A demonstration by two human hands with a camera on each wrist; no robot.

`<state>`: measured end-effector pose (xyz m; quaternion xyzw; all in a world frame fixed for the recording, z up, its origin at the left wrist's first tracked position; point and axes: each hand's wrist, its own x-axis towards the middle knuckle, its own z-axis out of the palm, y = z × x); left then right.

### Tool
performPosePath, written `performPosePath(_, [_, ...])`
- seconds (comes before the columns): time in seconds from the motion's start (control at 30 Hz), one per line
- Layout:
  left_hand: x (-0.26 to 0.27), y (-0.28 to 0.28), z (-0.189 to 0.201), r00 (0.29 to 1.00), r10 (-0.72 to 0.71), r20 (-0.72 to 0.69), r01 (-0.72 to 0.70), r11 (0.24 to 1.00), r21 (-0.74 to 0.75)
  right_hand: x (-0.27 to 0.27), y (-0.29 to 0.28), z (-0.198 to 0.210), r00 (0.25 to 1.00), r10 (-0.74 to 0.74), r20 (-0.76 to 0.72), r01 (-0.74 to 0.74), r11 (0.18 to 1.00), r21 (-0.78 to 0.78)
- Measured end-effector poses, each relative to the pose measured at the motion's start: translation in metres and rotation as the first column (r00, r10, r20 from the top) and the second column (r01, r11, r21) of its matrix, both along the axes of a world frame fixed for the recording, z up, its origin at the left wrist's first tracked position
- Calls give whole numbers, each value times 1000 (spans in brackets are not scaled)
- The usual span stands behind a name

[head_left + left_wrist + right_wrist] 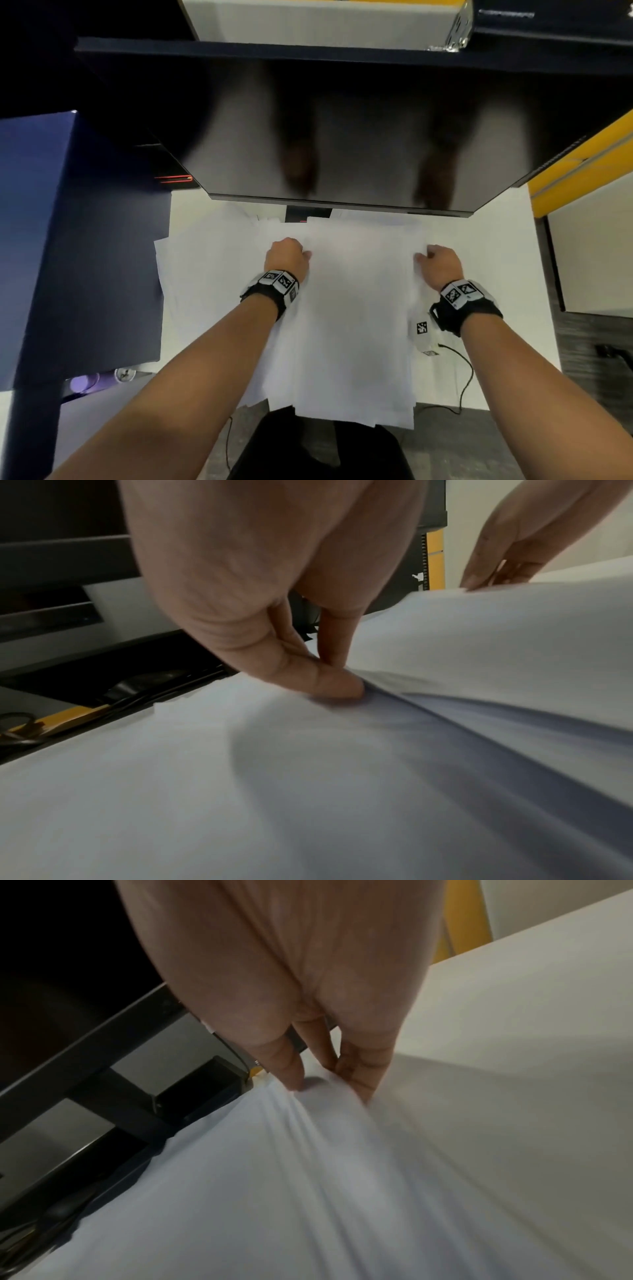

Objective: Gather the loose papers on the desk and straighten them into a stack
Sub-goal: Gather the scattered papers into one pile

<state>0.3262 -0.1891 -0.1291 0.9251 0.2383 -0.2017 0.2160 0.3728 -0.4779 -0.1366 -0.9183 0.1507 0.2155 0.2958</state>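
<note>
A rough stack of white papers lies in the middle of the white desk, its near end hanging over the front edge. More loose sheets fan out under it to the left. My left hand pinches the stack's left edge between thumb and fingers, and that edge is lifted off the sheets below. My right hand grips the right edge, where the paper bunches between its fingers. The sheet edges are uneven.
A dark monitor on a black stand looms just behind the papers. A dark blue box borders the desk on the left. A small white tagged device with a black cable lies right of the stack. A black chair sits below the front edge.
</note>
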Motion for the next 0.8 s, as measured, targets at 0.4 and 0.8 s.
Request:
performPosePath(0.4, [-56,30,-3,957,272,103,-242,941,-235,-29,-11,-10,971,-240,8,233,950,207])
performPosePath(0.8, [-126,123,-11,685,729,3,-726,681,92,-47,-8,-23,974,-227,-9,225,955,192])
